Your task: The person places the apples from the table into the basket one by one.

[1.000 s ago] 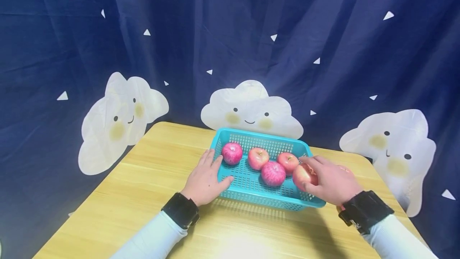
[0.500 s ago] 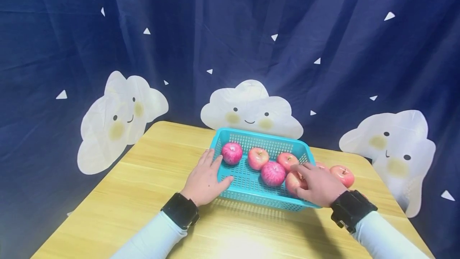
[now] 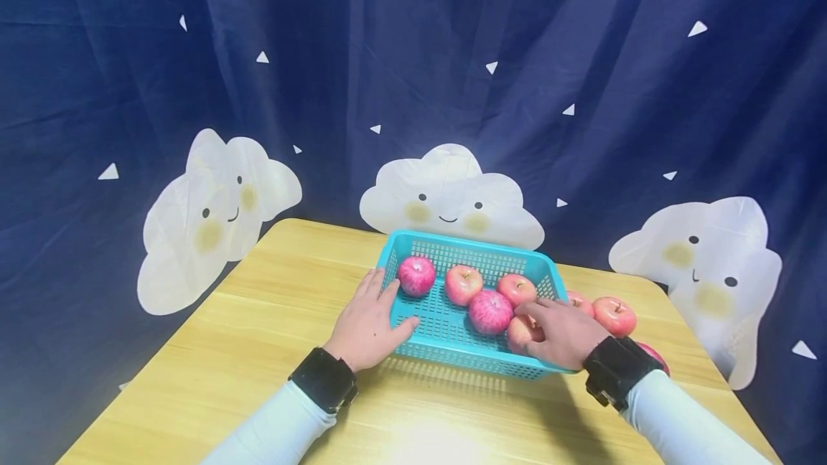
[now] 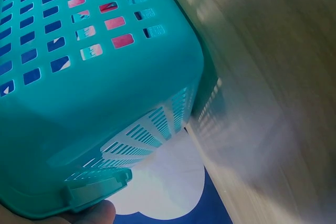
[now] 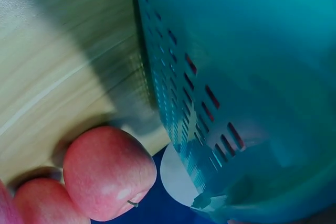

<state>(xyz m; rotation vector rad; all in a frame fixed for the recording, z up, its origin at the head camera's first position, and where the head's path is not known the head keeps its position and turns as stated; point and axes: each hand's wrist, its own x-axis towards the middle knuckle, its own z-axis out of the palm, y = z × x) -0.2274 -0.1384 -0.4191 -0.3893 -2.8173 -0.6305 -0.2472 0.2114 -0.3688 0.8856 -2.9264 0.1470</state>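
A turquoise perforated basket (image 3: 452, 356) stands on the wooden table with several red apples inside. My left hand (image 3: 367, 323) rests over its left rim with fingers extended and the thumb above the basket's inside. In the left wrist view, fingertips (image 4: 102, 212) show at the rim. Reaching over the right end, my right hand (image 3: 561, 332) holds a pale red apple (image 3: 522, 337) between thumb and fingers, low in the front right corner. That apple sits right by a dark striped apple (image 3: 491, 312). Farther left lie a yellowish-red apple (image 3: 463, 285) and another striped apple (image 3: 416, 276).
Outside the basket's right end are more apples on the table (image 3: 310, 271), among them a red apple (image 3: 614, 316) and a darker apple (image 3: 655, 357) partly behind the right wrist. A dark blue curtain (image 3: 426, 77) with white clouds hangs behind the table.
My right hand has moved left and down into the basket with the apple, close to the striped one. Apples right of the basket have come into view. The left hand has stayed put.
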